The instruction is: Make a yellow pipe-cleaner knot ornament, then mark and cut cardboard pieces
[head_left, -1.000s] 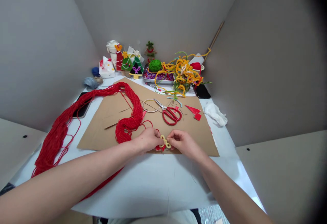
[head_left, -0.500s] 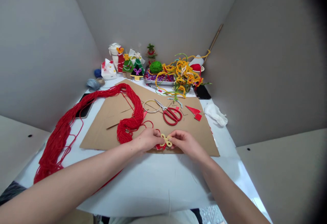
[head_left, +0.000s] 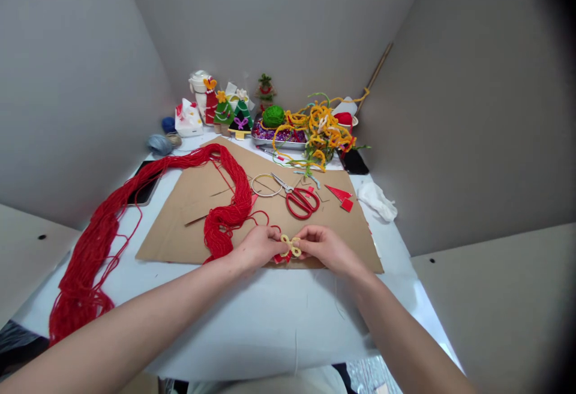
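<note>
fuzzy yellow pipe cleaner [head_left: 290, 246], rough red yarn [head_left: 227, 217] on matt brown cardboard [head_left: 180, 244].

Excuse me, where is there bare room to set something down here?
The white tabletop on your side of the cardboard sheet is bare, as is the cardboard left of the red yarn. The metal tray and yellow pipe cleaners crowd the far end.

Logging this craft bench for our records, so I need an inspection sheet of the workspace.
surface: white table top under a brown cardboard sheet.
job's things: yellow pipe-cleaner loops over a red felt piece.
clutter: red yarn hank, red-handled scissors, metal ring, red felt triangles, bead tray, felt Christmas trees.
hands: left hand and right hand both pinch the loops.
cables: nothing seen.
surroundings: grey walls; white cloth on the table's right.
</note>
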